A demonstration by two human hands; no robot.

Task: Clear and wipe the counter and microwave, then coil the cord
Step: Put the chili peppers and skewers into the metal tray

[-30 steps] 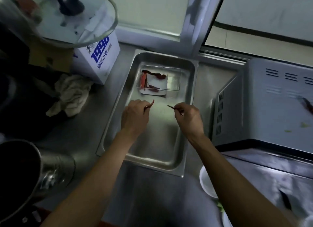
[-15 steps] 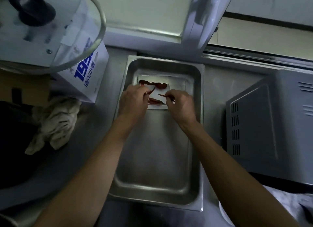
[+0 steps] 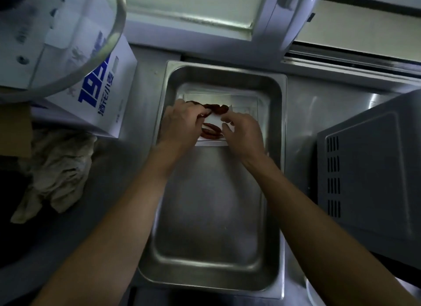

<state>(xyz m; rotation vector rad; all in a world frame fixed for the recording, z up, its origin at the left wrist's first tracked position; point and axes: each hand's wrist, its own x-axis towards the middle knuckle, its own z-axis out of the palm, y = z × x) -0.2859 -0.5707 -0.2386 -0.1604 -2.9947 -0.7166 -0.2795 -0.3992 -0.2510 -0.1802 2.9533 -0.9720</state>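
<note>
While both reach into tray point(image 3: 276, 159): two hands
Chilies point(image 3: 214, 108): about three, on one white sheet point(image 3: 216, 118)
Left hand point(image 3: 180, 125): pinches a chili
Right hand point(image 3: 242, 134): fingers curled, grip unclear

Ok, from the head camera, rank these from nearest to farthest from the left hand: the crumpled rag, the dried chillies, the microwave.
1. Dried chillies: right at the left hand, in the steel tray.
2. Crumpled rag: off to the left.
3. Microwave: far right.
</note>
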